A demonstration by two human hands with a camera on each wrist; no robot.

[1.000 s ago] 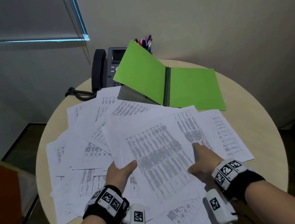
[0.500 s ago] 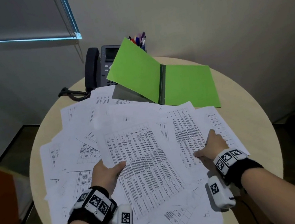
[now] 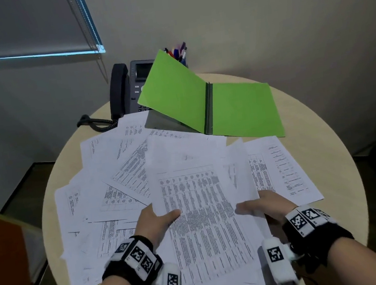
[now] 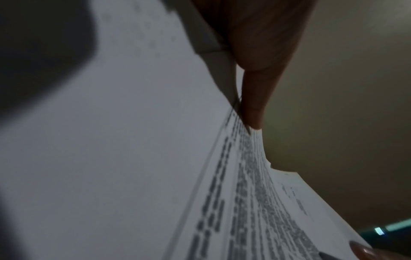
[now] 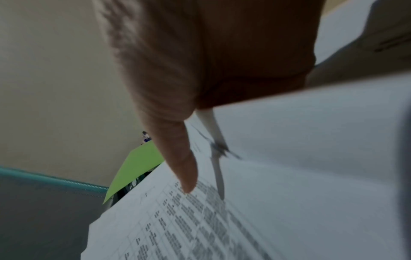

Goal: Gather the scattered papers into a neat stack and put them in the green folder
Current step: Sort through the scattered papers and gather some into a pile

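At a round table (image 3: 326, 171), a person holds a sheaf of printed sheets (image 3: 206, 212) by its two side edges. The left hand (image 3: 156, 221) grips the sheaf's left edge, its thumb (image 4: 255, 98) lying across the printed top page and the other fingers tucked under the paper. The right hand (image 3: 266, 206) grips the right edge the same way, thumb (image 5: 182, 167) flat on the table of text, fingers hidden beneath. The wrist views are blurred, so how many sheets lie in the grip cannot be told.

Around and under the held sheaf, the scattered papers (image 3: 106, 185) fan out across the left and near parts of the tabletop, overlapping at many angles; more sheets (image 3: 282, 167) lie to the right, beside the right hand.

The green folder (image 3: 237, 108) sits open at the far side of the table, beyond the papers. Its right leaf lies flat, while its left leaf (image 3: 175, 93) stands tilted up from the dark spine, casting a shadow on the sheets below it.

A dark desk phone (image 3: 126, 90) stands behind the raised leaf, its coiled cord (image 3: 97, 123) trailing on the table edge. A cup of pens (image 3: 178, 52) peeks above the folder's top corner. Both wrists wear black bands with printed markers (image 3: 137, 255).
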